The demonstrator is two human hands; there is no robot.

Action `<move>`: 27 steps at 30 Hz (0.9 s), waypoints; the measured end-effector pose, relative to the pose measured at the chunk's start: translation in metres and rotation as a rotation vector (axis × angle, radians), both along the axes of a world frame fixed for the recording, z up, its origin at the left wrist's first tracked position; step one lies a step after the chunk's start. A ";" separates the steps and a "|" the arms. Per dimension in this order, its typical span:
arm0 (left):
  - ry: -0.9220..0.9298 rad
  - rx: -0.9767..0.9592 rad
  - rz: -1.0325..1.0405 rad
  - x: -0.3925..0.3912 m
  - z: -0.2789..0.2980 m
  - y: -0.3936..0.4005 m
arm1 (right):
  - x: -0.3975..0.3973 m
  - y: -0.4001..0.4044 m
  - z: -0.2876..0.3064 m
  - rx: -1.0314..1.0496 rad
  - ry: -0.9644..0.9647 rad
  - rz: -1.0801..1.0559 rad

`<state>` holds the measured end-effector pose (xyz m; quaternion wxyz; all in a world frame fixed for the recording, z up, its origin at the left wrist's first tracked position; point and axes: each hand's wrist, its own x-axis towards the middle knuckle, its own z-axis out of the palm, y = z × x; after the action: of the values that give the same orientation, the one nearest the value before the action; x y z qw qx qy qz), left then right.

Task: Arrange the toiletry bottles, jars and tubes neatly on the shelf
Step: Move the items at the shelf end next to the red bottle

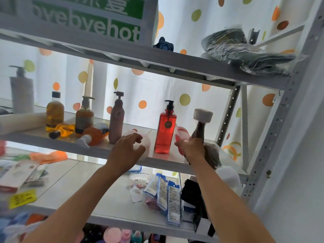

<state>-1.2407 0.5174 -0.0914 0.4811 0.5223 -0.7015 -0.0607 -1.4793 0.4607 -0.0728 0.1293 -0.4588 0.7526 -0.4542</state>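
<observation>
Overhead, the box (84, 16) on the top shelf carried white lettering on green, legible as "byebyehot"; the characters above it were cut off and blurred. No label on any bottle could be read.

Middle shelf (98, 149), left to right:
- tall grey pump bottle (22, 92), upright, far left
- amber bottle with black cap (54, 111), upright
- yellow tube (62, 131), lying flat in front of it
- olive pump bottle (84, 116), upright
- orange bottle (93, 136), lying on its side with its white pump towards the front edge
- mauve pump bottle (116, 120), upright
- pale translucent bottle (145, 144), lying down
- red pump bottle (165, 130), upright, round emblem too small to read

Left hand (127, 151) was at the pale translucent bottle, fingers curled and spread wide over it; whether it gripped or only touched could not be told.

Right hand (191, 148) held a pink-and-white bottle (182, 135), fingers wrapped round its lower part, just right of the red pump bottle. Just right of that stood a brown bottle with a white cap (201, 123), leaning, in clear wrap; whether the hand also touched it could not be told.

Lower shelf (108, 195): blue-and-white sachets (168, 193) with fine print, illegible, and a yellow card (22, 199), blurred.
</observation>
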 end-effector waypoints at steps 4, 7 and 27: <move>0.029 0.039 -0.022 0.000 -0.004 -0.001 | 0.008 -0.003 -0.025 0.152 0.155 -0.012; 0.023 0.059 -0.020 0.000 -0.011 0.000 | 0.019 0.005 -0.028 0.180 0.243 -0.037; 0.205 0.029 0.122 0.138 -0.057 0.075 | 0.199 0.089 -0.069 -0.334 0.168 0.471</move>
<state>-1.1025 0.5926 -0.1488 0.5457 0.5621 -0.6143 -0.0945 -1.2799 0.5496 -0.1413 0.0910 -0.6718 0.5483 -0.4897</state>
